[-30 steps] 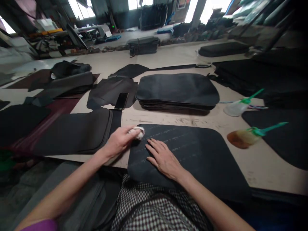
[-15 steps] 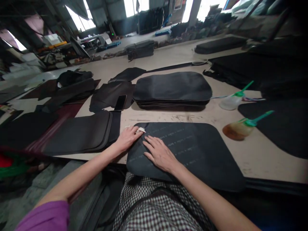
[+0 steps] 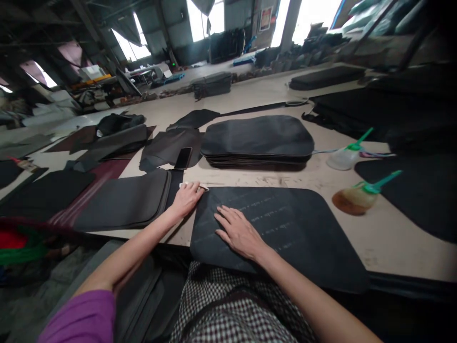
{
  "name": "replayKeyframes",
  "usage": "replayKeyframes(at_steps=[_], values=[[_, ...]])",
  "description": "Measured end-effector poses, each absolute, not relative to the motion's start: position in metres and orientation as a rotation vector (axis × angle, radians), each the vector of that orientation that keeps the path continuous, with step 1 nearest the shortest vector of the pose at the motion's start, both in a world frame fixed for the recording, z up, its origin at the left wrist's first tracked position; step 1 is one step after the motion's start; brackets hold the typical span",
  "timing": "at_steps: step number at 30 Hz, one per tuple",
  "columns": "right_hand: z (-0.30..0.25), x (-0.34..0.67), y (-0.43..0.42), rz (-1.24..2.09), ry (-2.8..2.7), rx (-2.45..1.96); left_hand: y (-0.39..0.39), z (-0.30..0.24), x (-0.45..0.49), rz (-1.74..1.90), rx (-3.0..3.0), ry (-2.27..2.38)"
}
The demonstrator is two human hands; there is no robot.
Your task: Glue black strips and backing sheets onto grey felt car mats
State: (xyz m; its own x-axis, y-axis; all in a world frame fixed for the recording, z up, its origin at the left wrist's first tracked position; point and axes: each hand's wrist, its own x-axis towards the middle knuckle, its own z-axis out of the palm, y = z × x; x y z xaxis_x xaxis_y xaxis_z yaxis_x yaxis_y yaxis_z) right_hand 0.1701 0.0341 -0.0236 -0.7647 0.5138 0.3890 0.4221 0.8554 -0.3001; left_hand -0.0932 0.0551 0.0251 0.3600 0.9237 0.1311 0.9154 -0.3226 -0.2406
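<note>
While the R hand [image 3: 238, 232] bears flat on the black panel [image 3: 303, 228], fingers extended and slightly spread, nothing gripped, the L hand [image 3: 186, 199] is bent over a white cloth [image 3: 204, 187], fingers curled, cloth edges showing either side. L hand sits at panel's far L corner, nr-L of the thick stack [image 3: 257, 136]; fingertip contact w/ panel: can't tell.

Panel location: on table [image 3: 385, 247], person's side of thick stack, a bare strip between. Long axis runs L–R across person's front, approx. parallel to stack's long axis; ends point L and R, R end reaching further out than stack's R end. Corners rounded. Marked face up, w/ slanting rows of pale marks, mostly L half. Nr long edge extends past table's front edge.

Other items, ref. thick stack: phone [image 3: 183, 158] adj. on L; low stack [image 3: 121, 200] of dark panels nr-L; clear bottle [image 3: 343, 157] to R; amber bottle [image 3: 353, 199] nr-R, tilted, green nozzle pointing R.
</note>
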Motion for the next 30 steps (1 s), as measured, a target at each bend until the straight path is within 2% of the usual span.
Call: replayKeyframes(at_steps=[4, 8, 17, 21, 26, 30], values=[[-0.025, 0.17, 0.035, 0.25, -2.565, -0.686, 0.083, 0.052, -0.154, -0.037, -2.194, -1.816], [-0.024, 0.17, 0.036, 0.24, -2.562, -0.679, 0.108, 0.074, -0.229, -0.338, -1.944, -1.98], [-0.017, 0.172, 0.036, 0.353, -2.559, -0.726, 0.146, 0.074, -0.32, -0.717, -1.519, -2.176], [-0.016, 0.173, 0.036, 0.459, -2.525, -0.734, 0.15, 0.074, -0.3, -0.732, -1.584, -2.188], [0.003, 0.181, 0.042, 0.623, -2.423, -0.734, 0.133, 0.055, -0.2, -0.584, -2.274, -2.073], [0.019, 0.226, 0.072, 0.449, -2.346, -1.013, 0.111, 0.032, -0.123, -0.456, -2.77, -1.957]])
